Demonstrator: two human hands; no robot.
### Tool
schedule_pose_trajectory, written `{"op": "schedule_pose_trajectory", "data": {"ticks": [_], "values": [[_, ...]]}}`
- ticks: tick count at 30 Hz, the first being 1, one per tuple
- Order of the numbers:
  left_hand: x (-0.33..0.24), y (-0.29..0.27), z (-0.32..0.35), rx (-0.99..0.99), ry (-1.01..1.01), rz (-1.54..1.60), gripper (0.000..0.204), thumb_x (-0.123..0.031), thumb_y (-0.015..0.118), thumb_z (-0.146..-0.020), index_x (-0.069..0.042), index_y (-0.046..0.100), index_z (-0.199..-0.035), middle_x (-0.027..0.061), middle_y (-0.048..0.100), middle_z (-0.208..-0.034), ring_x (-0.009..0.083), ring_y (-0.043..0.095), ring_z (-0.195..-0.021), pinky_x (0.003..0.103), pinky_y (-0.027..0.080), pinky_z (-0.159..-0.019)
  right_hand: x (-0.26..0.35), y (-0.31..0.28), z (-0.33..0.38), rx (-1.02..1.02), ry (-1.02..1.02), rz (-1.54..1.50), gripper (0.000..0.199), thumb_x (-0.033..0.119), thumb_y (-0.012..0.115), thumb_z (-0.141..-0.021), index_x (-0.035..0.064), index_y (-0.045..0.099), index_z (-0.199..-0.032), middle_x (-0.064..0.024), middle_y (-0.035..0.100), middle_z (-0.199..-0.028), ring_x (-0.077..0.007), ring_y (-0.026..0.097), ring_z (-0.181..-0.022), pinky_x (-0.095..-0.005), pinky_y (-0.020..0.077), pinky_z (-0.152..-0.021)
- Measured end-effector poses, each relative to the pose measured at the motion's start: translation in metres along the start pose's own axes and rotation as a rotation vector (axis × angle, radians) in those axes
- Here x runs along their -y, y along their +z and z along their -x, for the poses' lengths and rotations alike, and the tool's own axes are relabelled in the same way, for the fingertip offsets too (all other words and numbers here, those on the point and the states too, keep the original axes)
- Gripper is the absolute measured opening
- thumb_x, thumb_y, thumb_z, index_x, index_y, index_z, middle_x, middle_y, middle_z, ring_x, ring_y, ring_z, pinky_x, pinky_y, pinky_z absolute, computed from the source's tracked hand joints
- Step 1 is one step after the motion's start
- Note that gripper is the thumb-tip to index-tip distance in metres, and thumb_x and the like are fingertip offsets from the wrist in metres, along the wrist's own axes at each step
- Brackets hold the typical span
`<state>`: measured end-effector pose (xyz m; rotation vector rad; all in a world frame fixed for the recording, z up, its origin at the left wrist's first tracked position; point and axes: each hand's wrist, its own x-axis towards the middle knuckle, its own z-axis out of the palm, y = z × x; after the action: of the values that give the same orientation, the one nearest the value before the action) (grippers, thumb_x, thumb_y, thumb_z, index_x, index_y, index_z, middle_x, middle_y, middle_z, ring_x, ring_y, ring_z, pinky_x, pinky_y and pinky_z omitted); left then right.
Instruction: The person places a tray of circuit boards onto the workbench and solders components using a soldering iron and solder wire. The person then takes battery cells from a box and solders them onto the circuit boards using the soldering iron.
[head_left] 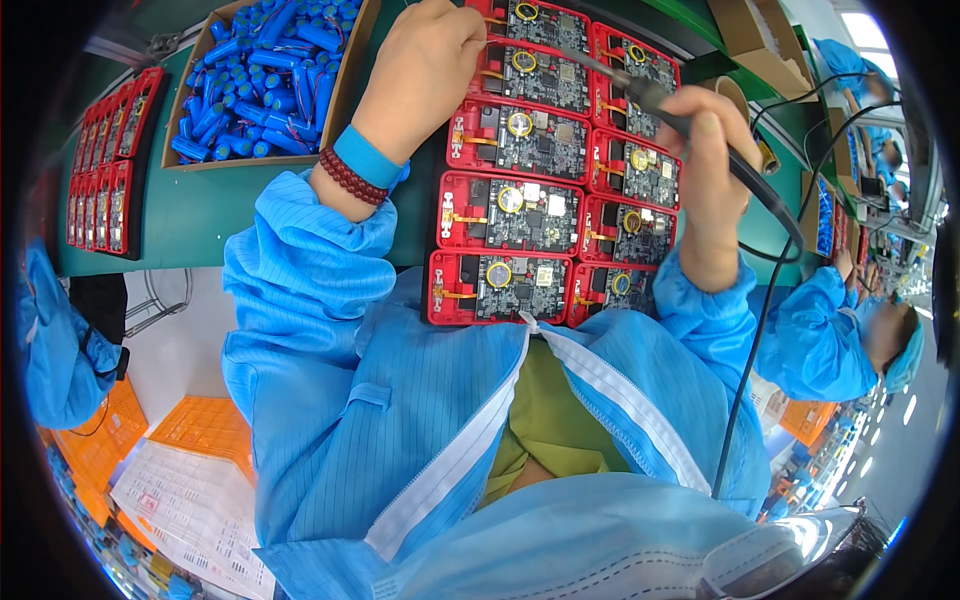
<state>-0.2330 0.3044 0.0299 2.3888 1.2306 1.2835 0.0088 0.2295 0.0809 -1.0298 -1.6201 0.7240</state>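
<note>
Green bench (150, 222) below, right fingers (712, 135) grip soldering iron (648, 93); left fingers (470, 28) can't be judged.

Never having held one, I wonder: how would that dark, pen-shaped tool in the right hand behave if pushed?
The dark, pen-shaped tool would likely be stiff: its shaft is straight. Its slim body might roll, but the curving black cable looks flexible and could drag.

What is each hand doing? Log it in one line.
right hand: holding soldering iron | left hand: beside upper red-cased circuit boards, grip unclear | blue cylindrical batteries: in cardboard box
</note>
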Motion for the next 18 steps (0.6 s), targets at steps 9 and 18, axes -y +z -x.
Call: {"op": "schedule_pose_trajectory", "data": {"ticks": [9,18], "values": [[-0.002,0.021,-0.037,-0.208,-0.087,0.069,0.003,0.000,0.057,-0.077,0.001,0.056,-0.074,0.0162,0.052,-0.078,0.0352,0.052,-0.077,0.041,0.044,-0.070,-0.015,0.009,-0.044,-0.026,-0.065,0.075,0.019,0.018,0.052,-0.092,0.0032,0.064,-0.094,-0.0004,0.060,-0.071,-0.0046,0.053,-0.062,-0.0185,0.0407,-0.054],[0.036,0.042,-0.032,-0.123,-0.028,-0.134,0.005,-0.009,0.060,-0.080,-0.004,0.062,-0.080,0.0112,0.057,-0.079,0.0303,0.057,-0.076,0.038,0.047,-0.068,-0.052,0.033,-0.060,0.018,-0.046,0.143,0.024,0.024,0.050,-0.094,0.0052,0.064,-0.096,-0.0002,0.059,-0.072,-0.0039,0.052,-0.064,-0.0183,0.0416,-0.058]]}}
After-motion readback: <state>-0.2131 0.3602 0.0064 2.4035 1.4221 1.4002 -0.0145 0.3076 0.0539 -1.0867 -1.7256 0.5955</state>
